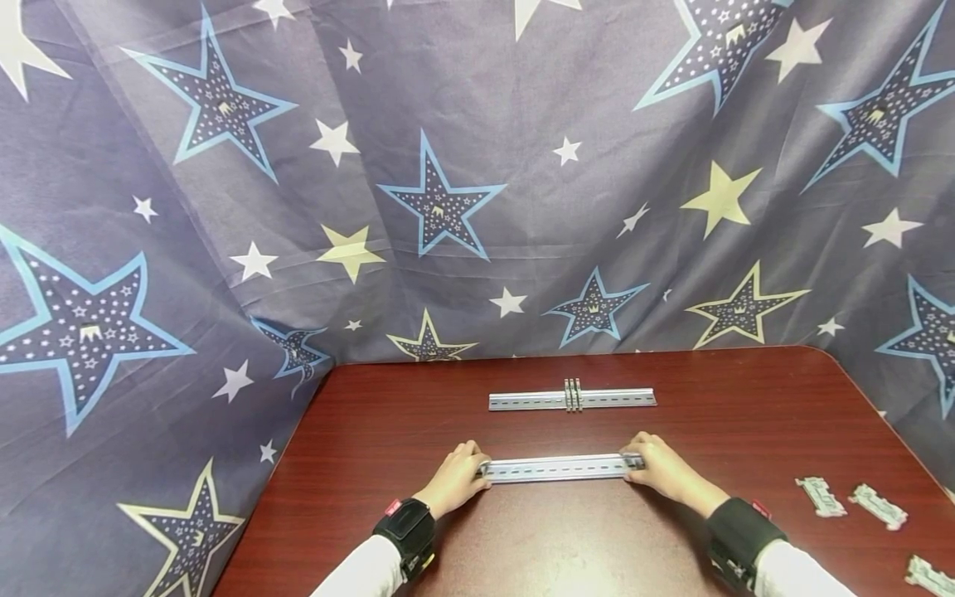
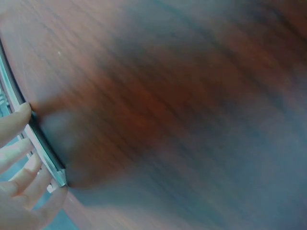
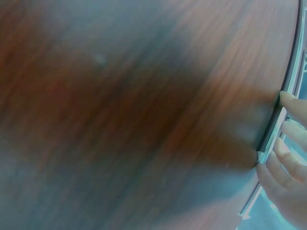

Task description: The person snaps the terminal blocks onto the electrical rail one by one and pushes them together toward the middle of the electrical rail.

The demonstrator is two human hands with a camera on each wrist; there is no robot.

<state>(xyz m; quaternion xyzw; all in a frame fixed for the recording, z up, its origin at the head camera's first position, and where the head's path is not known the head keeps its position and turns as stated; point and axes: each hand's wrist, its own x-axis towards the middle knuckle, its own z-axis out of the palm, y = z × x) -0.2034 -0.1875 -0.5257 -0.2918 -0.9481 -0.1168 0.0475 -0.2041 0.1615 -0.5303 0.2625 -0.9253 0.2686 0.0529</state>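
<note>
While both hands are busy w/ the same thing, it's the near rail (image 1: 555,469) they've got, a slotted metal strip lying crosswise just below center of the head view. Left hand (image 1: 453,479) grips its left end, right hand (image 1: 664,468) grips its right end, so neither one's free rn. Can't tell if the rail is flat on the table (image 1: 373,431) or a bit off it, tbh.

Wrist cams back up the grip: on the left one, fingers and rail are squeezed into the left edge of the frame; on the right one, same deal at the right edge. Rest of both views is mostly blurry wood grain.

Just above the near rail in the head view there's the far rail (image 1: 530,401), roughly parallel, w/ a few thin clips (image 1: 573,395) sitting side by side across its middle. Lower right of the frame: 3 loose pieces, i.e. piece one (image 1: 821,496) and piece two (image 1: 879,507) near each other, plus piece three (image 1: 930,575) down by the corner, partly cut off. Star-print cloth (image 1: 522,232) fills the upper frame, fyi. Black bands (image 1: 406,535) on both wrists, white sleeves (image 1: 366,572) too.
</note>
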